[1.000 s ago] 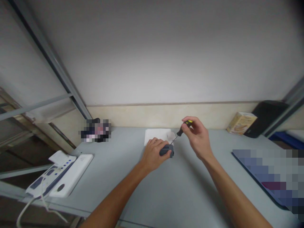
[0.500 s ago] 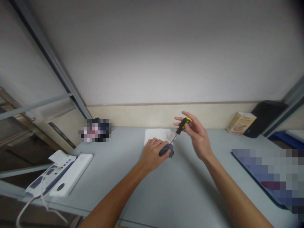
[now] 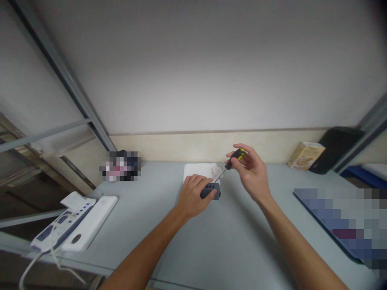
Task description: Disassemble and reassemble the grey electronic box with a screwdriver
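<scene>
My left hand (image 3: 193, 196) is closed around a small dark grey device (image 3: 215, 192) with a row of vent slots, holding it down on the table. Its left part is hidden under my fingers. In my right hand (image 3: 252, 173) is a screwdriver (image 3: 236, 158) with a black and yellow handle, gripped between thumb and fingers. The screwdriver slants down to the left, and its tip meets the far upper edge of the device. Whether it sits in a screw is too small to tell. White paper (image 3: 198, 168) lies just behind the device.
A power strip (image 3: 50, 231) and a white flat box (image 3: 93, 223) lie at the left, with a cable over the table edge. A yellow box (image 3: 306, 156) and a black case (image 3: 337, 149) lean at the back right. A blue-edged mat (image 3: 320, 219) lies at right.
My right hand's fingers have curled further round the screwdriver handle, which has tilted slightly lower to the right. My left hand and the device stay in place.
</scene>
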`<control>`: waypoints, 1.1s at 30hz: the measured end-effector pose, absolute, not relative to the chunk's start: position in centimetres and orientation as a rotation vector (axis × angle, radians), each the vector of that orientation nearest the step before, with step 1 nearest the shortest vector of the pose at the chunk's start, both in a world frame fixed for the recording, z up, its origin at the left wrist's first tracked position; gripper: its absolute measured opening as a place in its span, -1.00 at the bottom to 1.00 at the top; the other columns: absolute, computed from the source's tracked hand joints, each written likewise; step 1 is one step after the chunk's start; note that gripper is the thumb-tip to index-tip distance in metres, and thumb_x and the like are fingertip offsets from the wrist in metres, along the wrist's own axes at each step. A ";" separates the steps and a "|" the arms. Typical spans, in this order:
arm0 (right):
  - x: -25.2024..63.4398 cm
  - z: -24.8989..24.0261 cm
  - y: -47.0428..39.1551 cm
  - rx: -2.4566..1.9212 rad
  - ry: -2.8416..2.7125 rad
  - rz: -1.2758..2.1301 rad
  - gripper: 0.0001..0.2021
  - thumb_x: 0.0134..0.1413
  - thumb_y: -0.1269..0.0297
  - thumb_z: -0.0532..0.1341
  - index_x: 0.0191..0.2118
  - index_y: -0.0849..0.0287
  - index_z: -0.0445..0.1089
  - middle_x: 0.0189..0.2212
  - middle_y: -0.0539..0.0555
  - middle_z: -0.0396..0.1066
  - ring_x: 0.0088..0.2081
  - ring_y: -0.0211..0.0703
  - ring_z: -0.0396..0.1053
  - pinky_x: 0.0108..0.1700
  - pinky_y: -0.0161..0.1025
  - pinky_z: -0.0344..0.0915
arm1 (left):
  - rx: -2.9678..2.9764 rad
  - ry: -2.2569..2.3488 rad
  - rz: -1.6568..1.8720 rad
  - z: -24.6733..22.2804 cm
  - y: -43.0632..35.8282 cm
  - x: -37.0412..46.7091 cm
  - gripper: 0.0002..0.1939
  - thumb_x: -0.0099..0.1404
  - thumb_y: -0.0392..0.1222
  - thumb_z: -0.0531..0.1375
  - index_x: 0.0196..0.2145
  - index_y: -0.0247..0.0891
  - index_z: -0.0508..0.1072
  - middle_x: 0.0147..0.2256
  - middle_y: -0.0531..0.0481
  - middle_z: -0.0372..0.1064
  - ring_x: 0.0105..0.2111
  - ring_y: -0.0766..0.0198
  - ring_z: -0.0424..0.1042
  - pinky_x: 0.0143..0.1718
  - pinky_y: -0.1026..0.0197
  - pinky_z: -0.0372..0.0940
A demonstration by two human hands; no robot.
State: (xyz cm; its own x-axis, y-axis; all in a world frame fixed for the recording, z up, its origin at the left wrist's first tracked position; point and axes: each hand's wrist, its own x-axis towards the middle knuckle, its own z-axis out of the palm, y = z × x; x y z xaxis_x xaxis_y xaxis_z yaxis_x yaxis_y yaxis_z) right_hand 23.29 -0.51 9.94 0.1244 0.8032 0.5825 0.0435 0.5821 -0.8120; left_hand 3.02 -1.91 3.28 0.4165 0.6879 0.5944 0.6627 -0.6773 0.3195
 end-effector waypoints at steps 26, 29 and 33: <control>23.1 9.8 -0.6 -0.806 -1.354 0.658 -0.64 0.16 0.22 0.32 0.07 0.01 0.35 -0.21 0.05 0.45 -0.26 -0.17 0.47 -0.20 -0.20 0.49 | 2.604 1.235 1.167 3.1 -2.0 3.2 -0.78 0.41 -0.12 0.18 -0.01 -0.15 0.46 -0.11 -0.05 0.48 -0.06 0.10 0.38 -0.01 0.00 0.23; 23.0 9.8 -0.6 -0.810 -1.360 0.651 -0.64 0.16 0.21 0.32 0.07 0.01 0.35 -0.21 0.06 0.45 -0.26 -0.16 0.47 -0.21 -0.19 0.50 | 2.599 1.233 1.179 3.1 -1.9 3.2 -0.77 0.41 -0.13 0.19 -0.01 -0.15 0.47 -0.11 -0.06 0.49 -0.06 0.10 0.39 -0.02 0.00 0.23; 23.0 10.0 -0.7 -0.790 -1.349 0.655 -0.63 0.16 0.21 0.33 0.07 0.02 0.35 -0.21 0.06 0.45 -0.27 -0.15 0.47 -0.21 -0.17 0.50 | 2.589 1.226 1.202 3.1 -1.9 3.2 -0.77 0.42 -0.11 0.17 -0.01 -0.14 0.47 -0.12 -0.07 0.49 -0.06 0.09 0.39 -0.01 0.00 0.23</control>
